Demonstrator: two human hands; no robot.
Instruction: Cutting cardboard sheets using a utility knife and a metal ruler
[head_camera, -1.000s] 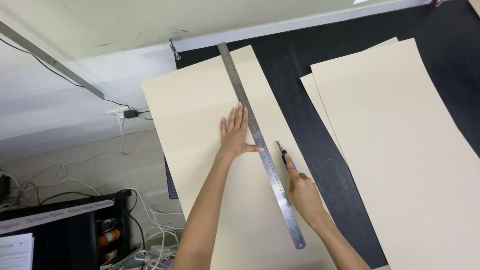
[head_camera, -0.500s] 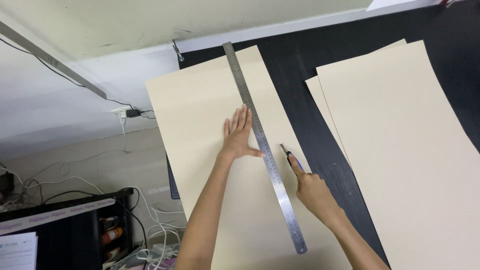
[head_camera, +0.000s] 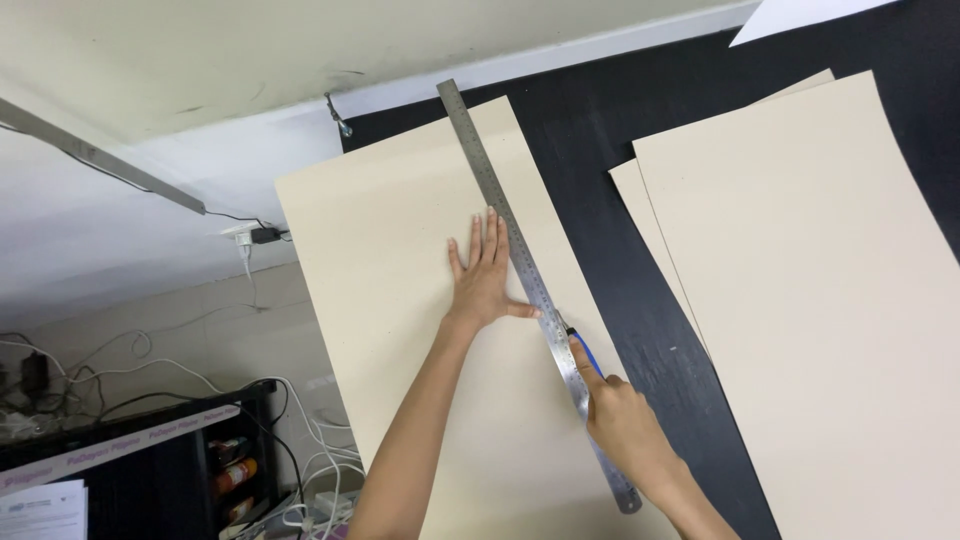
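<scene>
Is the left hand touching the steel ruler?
Touching. The head view shows the left hand pressed flat on the beige sheet, its thumb and forefinger edge lying on the steel ruler with no gap visible.

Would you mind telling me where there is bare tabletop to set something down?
The black tabletop is bare in a strip between the cut sheet and the stacked sheets, and along the far edge. It is crowded at the ruler, where the left hand presses and the right hand holds the knife.
</scene>
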